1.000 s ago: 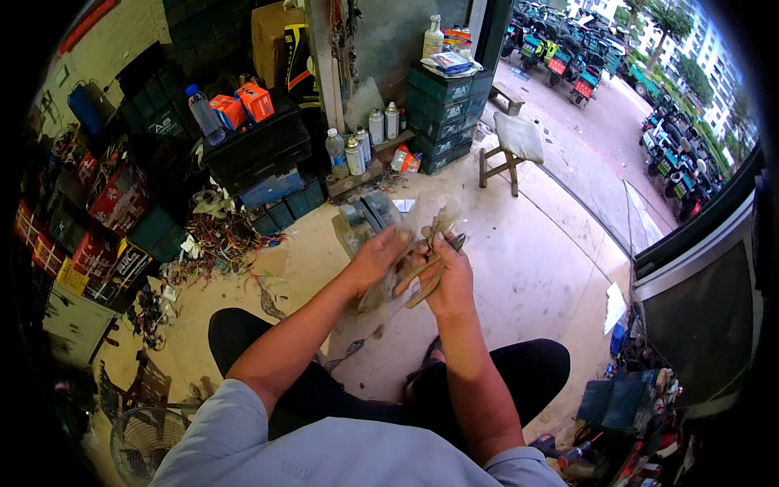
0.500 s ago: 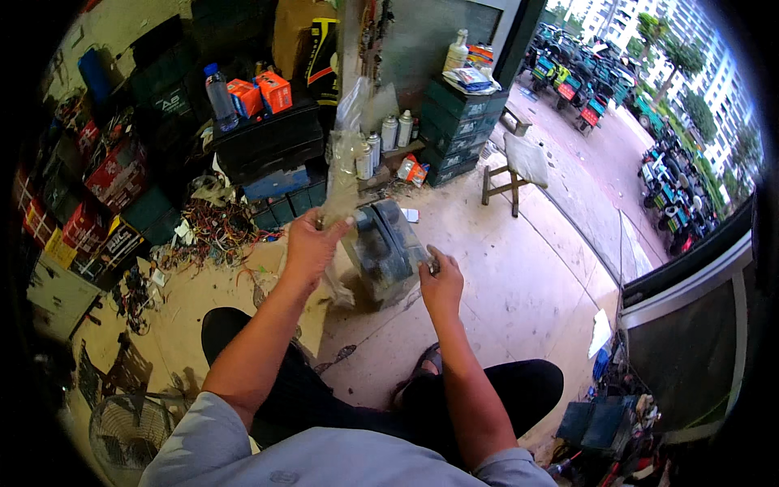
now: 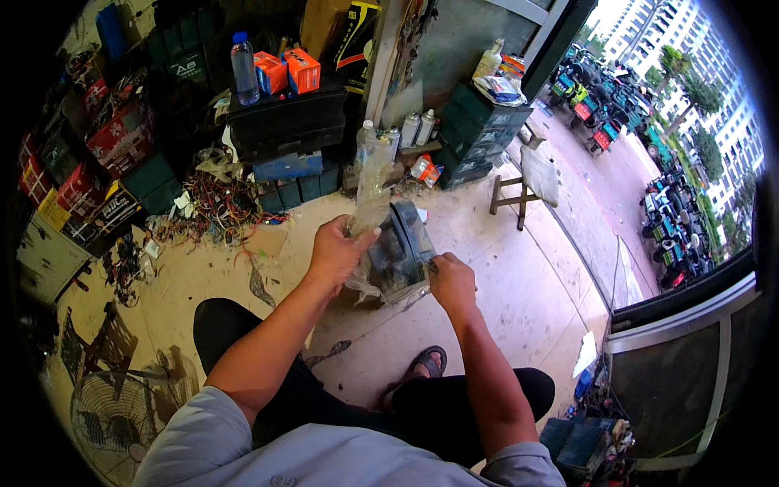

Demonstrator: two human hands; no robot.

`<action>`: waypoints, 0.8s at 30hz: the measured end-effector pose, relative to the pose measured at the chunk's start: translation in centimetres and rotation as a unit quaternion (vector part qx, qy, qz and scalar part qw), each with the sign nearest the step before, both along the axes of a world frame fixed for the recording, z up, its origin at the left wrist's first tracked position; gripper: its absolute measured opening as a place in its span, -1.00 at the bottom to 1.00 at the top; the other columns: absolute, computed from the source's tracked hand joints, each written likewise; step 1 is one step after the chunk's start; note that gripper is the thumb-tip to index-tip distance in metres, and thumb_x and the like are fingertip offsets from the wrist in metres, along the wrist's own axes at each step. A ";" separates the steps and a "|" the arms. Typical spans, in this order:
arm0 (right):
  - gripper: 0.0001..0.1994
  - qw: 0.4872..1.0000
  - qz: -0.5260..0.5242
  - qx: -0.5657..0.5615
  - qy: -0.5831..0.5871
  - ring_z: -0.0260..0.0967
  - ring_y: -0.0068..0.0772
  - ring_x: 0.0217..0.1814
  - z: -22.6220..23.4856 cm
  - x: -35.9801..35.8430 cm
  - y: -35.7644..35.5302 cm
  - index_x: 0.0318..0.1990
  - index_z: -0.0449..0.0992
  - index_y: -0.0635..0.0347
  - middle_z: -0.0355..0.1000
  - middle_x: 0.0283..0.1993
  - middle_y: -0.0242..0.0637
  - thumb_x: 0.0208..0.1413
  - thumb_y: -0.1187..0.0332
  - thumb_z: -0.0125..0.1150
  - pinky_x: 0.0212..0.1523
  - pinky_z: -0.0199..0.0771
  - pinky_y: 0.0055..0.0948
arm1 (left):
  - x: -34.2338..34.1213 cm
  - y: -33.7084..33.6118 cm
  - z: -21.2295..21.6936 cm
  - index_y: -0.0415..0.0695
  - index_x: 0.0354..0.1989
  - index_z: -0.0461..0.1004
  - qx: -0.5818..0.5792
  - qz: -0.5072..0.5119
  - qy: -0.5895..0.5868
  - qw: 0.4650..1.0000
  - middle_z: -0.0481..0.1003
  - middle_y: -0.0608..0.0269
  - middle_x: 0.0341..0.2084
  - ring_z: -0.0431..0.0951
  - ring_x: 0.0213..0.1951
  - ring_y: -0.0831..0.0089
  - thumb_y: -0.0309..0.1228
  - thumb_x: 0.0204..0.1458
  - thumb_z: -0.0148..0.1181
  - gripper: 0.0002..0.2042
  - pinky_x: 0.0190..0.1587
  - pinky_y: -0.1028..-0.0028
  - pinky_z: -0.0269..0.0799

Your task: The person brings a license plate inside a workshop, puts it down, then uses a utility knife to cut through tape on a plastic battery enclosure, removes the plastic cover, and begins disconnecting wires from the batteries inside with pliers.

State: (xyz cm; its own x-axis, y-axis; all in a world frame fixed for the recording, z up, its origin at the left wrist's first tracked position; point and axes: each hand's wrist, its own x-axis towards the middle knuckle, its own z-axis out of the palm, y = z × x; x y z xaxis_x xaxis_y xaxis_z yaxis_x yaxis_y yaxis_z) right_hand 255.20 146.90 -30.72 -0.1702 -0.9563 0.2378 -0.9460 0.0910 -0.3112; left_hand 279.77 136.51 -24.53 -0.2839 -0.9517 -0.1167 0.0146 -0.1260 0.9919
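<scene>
Battery (image 3: 402, 252) sits between both hands, long axis near-to-far. Left hand (image 3: 337, 252) pinches clear plastic wrap (image 3: 369, 191) rising above it; right hand (image 3: 452, 280) grips its right edge.

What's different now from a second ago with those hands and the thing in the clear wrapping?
The hands, pressed together a second ago, have moved apart. The left hand now lifts the clear plastic wrap upward, while the right hand holds the grey blocky part at its lower edge. The person stays seated, and the wooden stool has not moved.
</scene>
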 end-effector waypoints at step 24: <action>-0.93 0.995 -0.088 0.041 -0.031 0.53 0.15 -0.25 -3.3 3.6 9.6 -0.38 0.56 0.23 0.53 -0.27 -0.02 0.05 0.44 0.21 -0.21 0.57 -0.03 | -1.4 2.1 -3.1 -0.21 -0.15 0.61 0.033 -0.028 -0.030 0.999 0.56 0.38 -0.44 0.41 -0.50 0.59 -0.33 0.11 0.43 -0.75 -0.42 0.47 0.35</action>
State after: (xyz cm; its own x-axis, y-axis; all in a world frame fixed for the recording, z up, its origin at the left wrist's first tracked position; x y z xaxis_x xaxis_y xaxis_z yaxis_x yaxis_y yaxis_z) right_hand 258.80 156.53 -33.99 -0.3485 -0.9263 0.1434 -0.8923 0.2810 -0.3534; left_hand 278.38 138.57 -27.64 -0.3263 -0.9247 -0.1961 -0.0529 -0.1893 0.9805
